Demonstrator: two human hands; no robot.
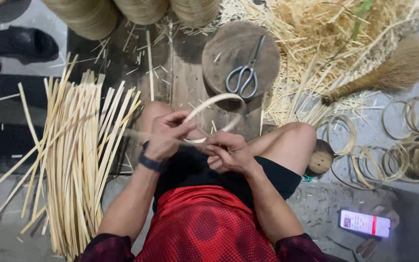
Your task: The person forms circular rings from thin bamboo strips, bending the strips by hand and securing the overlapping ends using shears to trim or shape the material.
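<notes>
The left hand (165,136) and the right hand (226,151) both grasp one thin bamboo strip (214,99), bent into a loop just ahead of the knuckles, over the person's knees. The left hand pinches the strip between thumb and fingers where the ends seem to overlap; the right hand closes on the loop's near side, just beside the left. A blurred tail of the strip runs out past the left hand towards the bundle of strips (76,160) lying on the floor on that side.

Judging by the curve it takes, the strip is light, thin and springy: it bends readily but likely wants to spring open, so the hold belongs at the overlap, with both hands close together. Its edges look sharp and splintery, and a hard kink could probably crack it. The smooth face may slide between dry fingers.

Beyond the loop, ahead of both hands, scissors (244,73) lie on a round wooden block (267,48). Farther out from the right hand sit finished rings (408,155), a heap of shavings (316,34), a small broom (389,73) and, nearer the right elbow, a lit phone (364,223).
</notes>
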